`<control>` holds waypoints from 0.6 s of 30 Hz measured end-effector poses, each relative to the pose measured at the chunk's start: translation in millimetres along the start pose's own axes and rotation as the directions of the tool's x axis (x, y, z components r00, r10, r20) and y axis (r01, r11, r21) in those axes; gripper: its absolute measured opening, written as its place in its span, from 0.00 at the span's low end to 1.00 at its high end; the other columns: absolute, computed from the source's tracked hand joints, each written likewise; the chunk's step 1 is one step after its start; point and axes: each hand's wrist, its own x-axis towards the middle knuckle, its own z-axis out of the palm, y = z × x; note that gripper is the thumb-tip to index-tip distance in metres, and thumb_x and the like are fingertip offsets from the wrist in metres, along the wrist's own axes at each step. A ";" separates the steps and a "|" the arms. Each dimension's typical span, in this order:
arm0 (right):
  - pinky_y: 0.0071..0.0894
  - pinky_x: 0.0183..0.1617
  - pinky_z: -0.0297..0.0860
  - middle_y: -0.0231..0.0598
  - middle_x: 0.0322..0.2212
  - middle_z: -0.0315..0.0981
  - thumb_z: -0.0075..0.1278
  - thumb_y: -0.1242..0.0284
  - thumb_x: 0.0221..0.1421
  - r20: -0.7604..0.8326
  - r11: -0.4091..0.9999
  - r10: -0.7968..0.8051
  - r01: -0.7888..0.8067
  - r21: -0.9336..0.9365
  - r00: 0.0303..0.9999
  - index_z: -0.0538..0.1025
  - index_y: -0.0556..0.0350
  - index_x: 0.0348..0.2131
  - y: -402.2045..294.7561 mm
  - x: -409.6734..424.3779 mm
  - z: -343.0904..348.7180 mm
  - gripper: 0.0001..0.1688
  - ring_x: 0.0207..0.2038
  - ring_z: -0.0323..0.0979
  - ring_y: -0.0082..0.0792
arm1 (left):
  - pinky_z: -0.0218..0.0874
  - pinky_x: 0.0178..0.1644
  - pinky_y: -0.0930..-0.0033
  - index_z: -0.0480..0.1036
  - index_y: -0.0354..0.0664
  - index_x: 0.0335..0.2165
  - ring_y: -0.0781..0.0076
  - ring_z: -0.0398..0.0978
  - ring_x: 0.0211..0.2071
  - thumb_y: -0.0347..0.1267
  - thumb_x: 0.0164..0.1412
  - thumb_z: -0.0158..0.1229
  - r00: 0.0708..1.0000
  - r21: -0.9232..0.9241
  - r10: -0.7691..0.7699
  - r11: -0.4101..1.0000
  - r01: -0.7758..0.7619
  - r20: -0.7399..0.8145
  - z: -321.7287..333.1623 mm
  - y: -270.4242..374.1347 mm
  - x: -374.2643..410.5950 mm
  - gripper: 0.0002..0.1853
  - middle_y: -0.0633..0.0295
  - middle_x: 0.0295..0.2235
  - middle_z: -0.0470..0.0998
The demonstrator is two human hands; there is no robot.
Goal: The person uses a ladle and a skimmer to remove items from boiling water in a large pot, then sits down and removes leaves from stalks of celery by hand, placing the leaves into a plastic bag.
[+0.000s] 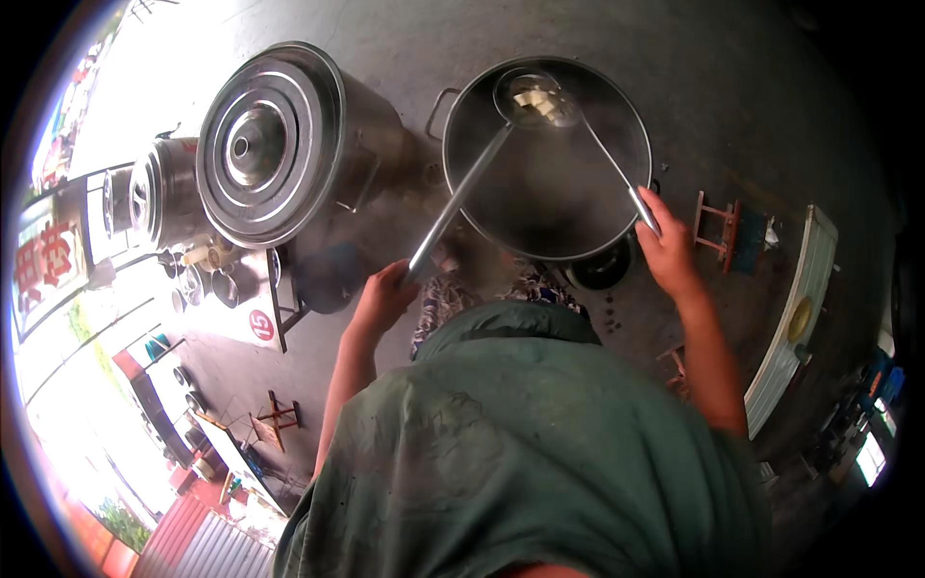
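Note:
My left hand [386,292] grips the long metal handle of a round strainer [462,191], whose bowl lies over the far part of a large metal pot [626,119]. Pale, cube-like pieces of food [537,101] sit in that bowl. In my right hand [668,249] is the handle of a slimmer metal ladle or skimmer [605,153]. Its head meets the strainer's bowl beside the pale pieces, and its exact shape is blurred. Steam hangs over the pot, so its contents are hard to make out.
Left of the pot stands a tall lidded metal pot [303,144], with a smaller lidded one [159,191] beyond. A table [238,325] holds metal vessels. On the right are a small folding stool [730,227] and a long white panel [784,325]. A dark round container [601,269] sits near my legs.

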 end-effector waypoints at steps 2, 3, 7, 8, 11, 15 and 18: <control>0.34 0.47 0.65 0.55 0.41 0.71 0.44 0.80 0.52 -0.116 0.986 -0.151 0.142 -0.085 0.982 0.66 0.61 0.51 13.9 3.9 13.6 0.25 0.44 0.71 0.49 | 0.62 0.26 0.71 0.70 0.39 0.43 0.77 0.68 0.20 0.29 0.49 0.57 1.000 -0.038 0.020 0.999 -0.020 -0.006 1.2 -5.1 0.5 0.19 0.62 0.22 0.71; 0.34 0.47 0.65 0.56 0.42 0.70 0.45 0.80 0.52 -0.161 0.969 -0.230 0.209 -0.134 0.960 0.66 0.61 0.51 19.5 5.2 19.2 0.25 0.45 0.70 0.50 | 0.62 0.26 0.71 0.70 0.39 0.43 0.77 0.68 0.20 0.29 0.49 0.57 1.000 -0.034 0.026 0.999 -0.027 -0.004 1.7 -5.5 -0.3 0.19 0.62 0.22 0.72; 0.32 0.50 0.64 0.54 0.45 0.69 0.44 0.79 0.54 -0.291 0.996 -0.085 0.080 -0.029 0.953 0.64 0.64 0.52 26.4 -7.4 6.8 0.25 0.48 0.69 0.45 | 0.61 0.24 0.73 0.69 0.37 0.45 0.79 0.67 0.20 0.29 0.49 0.58 0.999 -0.023 0.033 0.999 -0.033 0.005 3.3 -4.0 -1.0 0.22 0.64 0.21 0.71; 0.32 0.50 0.63 0.54 0.45 0.69 0.44 0.79 0.54 -0.292 0.996 -0.078 0.064 -0.058 0.953 0.64 0.63 0.52 32.7 -8.5 3.5 0.25 0.48 0.69 0.44 | 0.61 0.23 0.74 0.68 0.36 0.45 0.80 0.67 0.19 0.29 0.48 0.59 1.000 -0.023 0.029 0.999 -0.029 0.006 3.9 -4.2 -2.2 0.23 0.65 0.21 0.70; 0.33 0.50 0.63 0.55 0.44 0.69 0.43 0.78 0.53 -0.152 0.989 0.054 -0.074 -0.126 0.987 0.64 0.63 0.51 61.5 -2.2 0.3 0.24 0.48 0.69 0.46 | 0.61 0.23 0.74 0.69 0.37 0.45 0.80 0.67 0.19 0.29 0.48 0.58 1.000 -0.051 -0.020 0.998 0.021 0.009 5.8 -1.4 -4.7 0.22 0.65 0.21 0.70; 0.40 0.49 0.64 0.56 0.42 0.70 0.44 0.76 0.46 0.071 0.911 0.326 -0.293 -0.292 0.943 0.69 0.61 0.47 105.5 50.0 44.8 0.25 0.46 0.68 0.52 | 0.63 0.25 0.71 0.70 0.39 0.44 0.77 0.69 0.20 0.29 0.49 0.57 1.000 -0.032 -0.012 0.999 0.012 0.022 4.9 -7.6 0.0 0.20 0.61 0.23 0.72; 0.43 0.47 0.66 0.56 0.37 0.72 0.42 0.78 0.44 0.209 0.801 0.359 -0.186 -0.569 0.910 0.73 0.62 0.41 145.3 94.7 95.9 0.21 0.44 0.69 0.53 | 0.61 0.24 0.72 0.70 0.38 0.44 0.78 0.68 0.19 0.29 0.49 0.57 1.000 -0.025 -0.014 1.000 0.015 0.026 1.0 -6.5 2.6 0.20 0.63 0.22 0.71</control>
